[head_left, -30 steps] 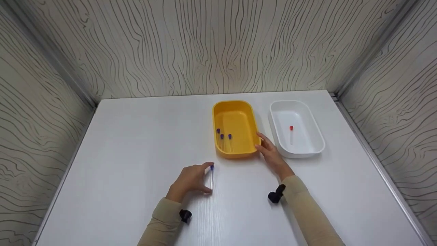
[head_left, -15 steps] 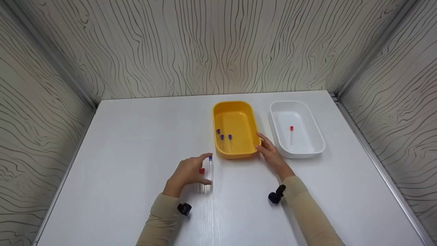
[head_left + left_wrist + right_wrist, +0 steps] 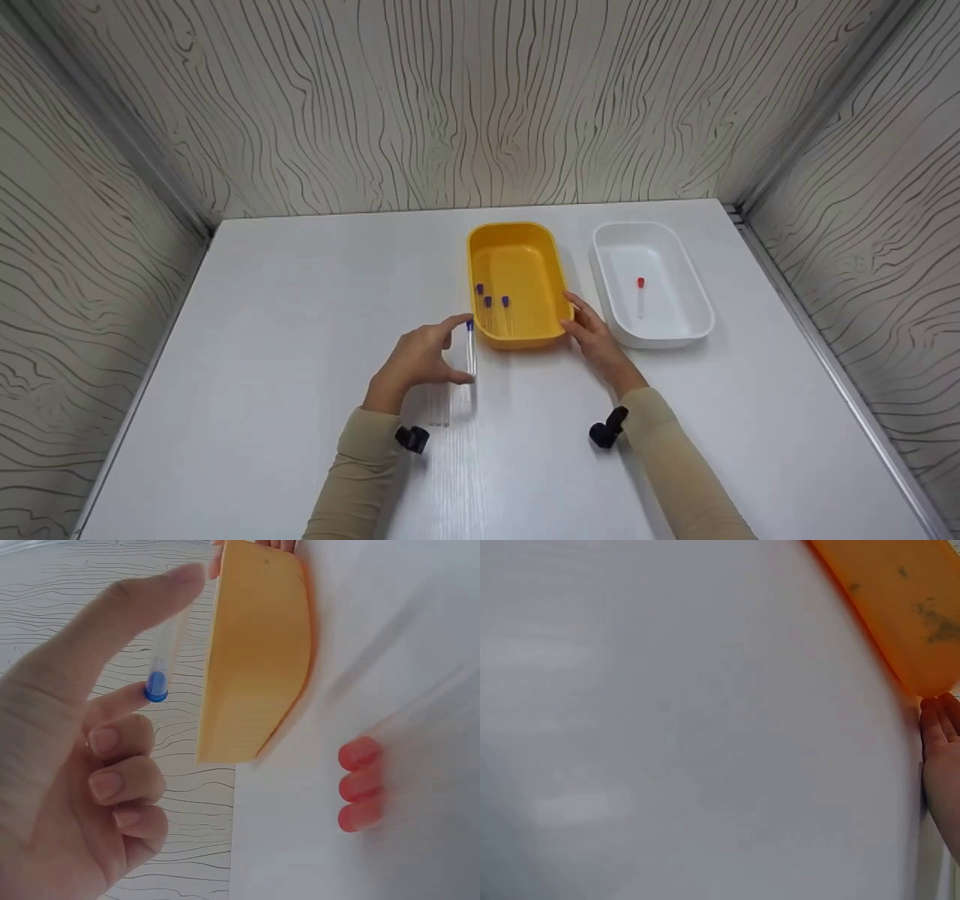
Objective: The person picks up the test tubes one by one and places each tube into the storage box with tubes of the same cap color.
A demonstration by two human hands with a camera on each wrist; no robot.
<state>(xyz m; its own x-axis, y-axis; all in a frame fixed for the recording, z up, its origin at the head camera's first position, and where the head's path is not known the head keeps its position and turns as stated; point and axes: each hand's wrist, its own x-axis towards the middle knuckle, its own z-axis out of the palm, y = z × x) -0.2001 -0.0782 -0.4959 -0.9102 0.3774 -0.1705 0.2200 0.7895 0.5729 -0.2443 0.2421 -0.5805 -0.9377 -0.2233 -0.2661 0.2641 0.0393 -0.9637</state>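
My left hand point(image 3: 420, 360) pinches a clear test tube with a blue cap point(image 3: 471, 349) lengthwise, a finger at the cap and the thumb at the other end. The tube stands out beside the near left corner of the yellow tray point(image 3: 525, 262). In the left wrist view the other fingers curl toward the palm, away from the tube. My right hand point(image 3: 600, 341) holds the tray's right side near the front, with fingertips at its rim. Three blue-capped tubes point(image 3: 505, 301) lie inside the tray, toward its near left.
Three red-capped tubes point(image 3: 361, 786) lie side by side on the white table point(image 3: 300, 337); in the head view the left hand hides their caps. To the right stands a white tray point(image 3: 671, 300) with one red-capped tube point(image 3: 641, 296) in it. Patterned panels point(image 3: 450, 97) enclose the table.
My left hand has lifted the blue-capped tube and carried it forward to the yellow tray's near left corner, uncovering part of the red-capped tubes. The right hand keeps its place.
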